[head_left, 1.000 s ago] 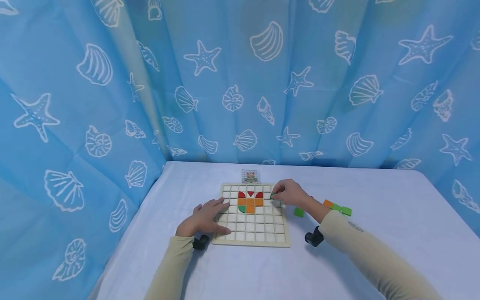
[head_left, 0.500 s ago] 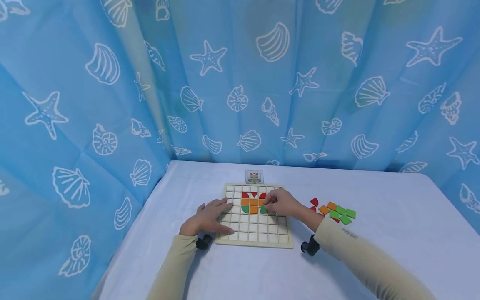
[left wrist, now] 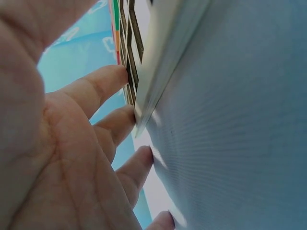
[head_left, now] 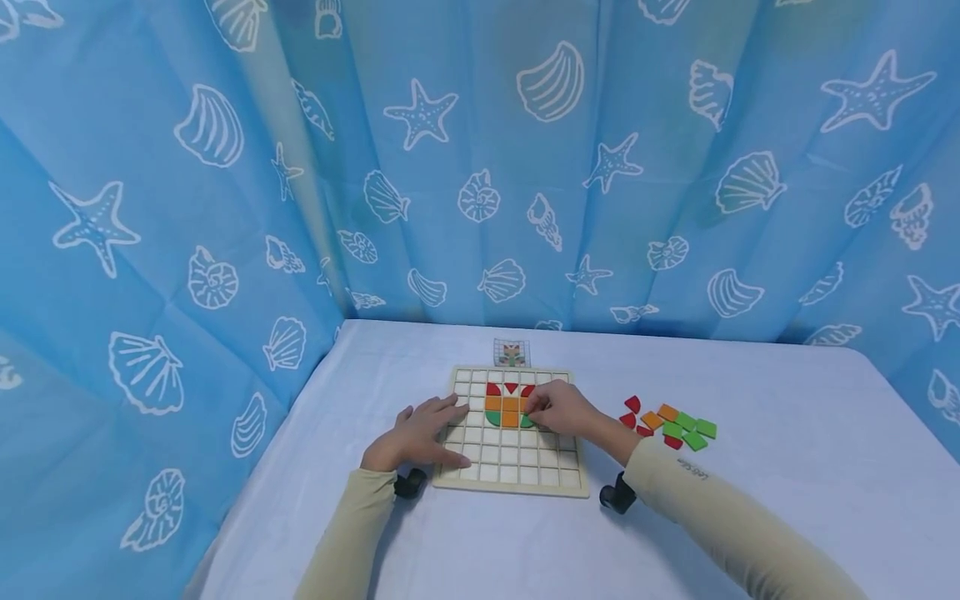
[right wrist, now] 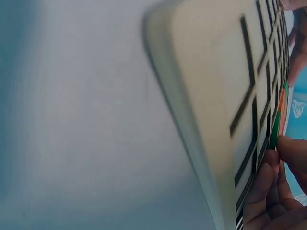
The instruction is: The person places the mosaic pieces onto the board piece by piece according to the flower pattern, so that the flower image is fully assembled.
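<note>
A wooden grid board lies on the white cloth. On it are red pieces, orange squares and a green quarter-round tile. My right hand pinches a second green quarter-round tile between thumb and fingertips, down at the cell right of the lowest orange square. Partly spread, my left hand rests along the board's left edge. In the left wrist view its fingertips touch the board's border, with other fingers on the cloth.
Right of the board lie loose red tiles, orange tiles and green tiles. Behind the board is a small pattern card with a coloured grid picture. A blue shell-print curtain hangs beyond the table's back edge.
My right hand has carried the green tile left and down from the board's upper right to the cell beside the orange square. My left hand stays in place. The head view has shifted slightly.
</note>
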{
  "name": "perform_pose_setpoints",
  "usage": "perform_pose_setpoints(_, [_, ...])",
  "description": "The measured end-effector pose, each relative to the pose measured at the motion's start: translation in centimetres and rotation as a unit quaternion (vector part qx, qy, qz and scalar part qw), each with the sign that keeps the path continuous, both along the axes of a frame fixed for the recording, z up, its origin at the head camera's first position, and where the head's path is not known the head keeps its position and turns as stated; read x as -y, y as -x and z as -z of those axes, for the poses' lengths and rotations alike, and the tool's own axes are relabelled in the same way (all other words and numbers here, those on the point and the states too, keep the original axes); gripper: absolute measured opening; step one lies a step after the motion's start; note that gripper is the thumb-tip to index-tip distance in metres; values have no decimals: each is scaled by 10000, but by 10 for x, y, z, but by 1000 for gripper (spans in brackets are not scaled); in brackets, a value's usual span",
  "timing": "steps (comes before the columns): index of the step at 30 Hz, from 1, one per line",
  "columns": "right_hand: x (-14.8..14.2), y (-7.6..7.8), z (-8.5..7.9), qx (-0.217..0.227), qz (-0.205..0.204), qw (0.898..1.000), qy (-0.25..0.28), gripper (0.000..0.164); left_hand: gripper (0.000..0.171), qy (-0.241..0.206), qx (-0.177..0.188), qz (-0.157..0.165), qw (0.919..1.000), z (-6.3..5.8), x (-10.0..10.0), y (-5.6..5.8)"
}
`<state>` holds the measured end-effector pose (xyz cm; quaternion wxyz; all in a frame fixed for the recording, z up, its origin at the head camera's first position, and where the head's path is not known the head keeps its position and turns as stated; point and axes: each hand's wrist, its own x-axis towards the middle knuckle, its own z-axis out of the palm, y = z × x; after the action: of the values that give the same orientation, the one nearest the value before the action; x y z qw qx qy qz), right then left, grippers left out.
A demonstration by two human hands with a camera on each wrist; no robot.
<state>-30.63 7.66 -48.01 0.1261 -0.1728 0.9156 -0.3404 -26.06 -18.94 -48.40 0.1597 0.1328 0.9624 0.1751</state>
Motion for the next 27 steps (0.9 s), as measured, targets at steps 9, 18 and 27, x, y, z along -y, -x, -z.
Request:
perform_pose_setpoints(9, [-4,4,2,128,-44,9999,-10,11,92,6,56,-33,10000,0,0,1])
perform_pose_setpoints(18, [-2,4,4,22,24,10000,-86,7,92,-54,64,-6,10000,-2,0,0])
perform_pose_setpoints(27, [-1,4,5,-32,-39,9999,-136,8,92,-31,60,-11,10000,-3,1,-2])
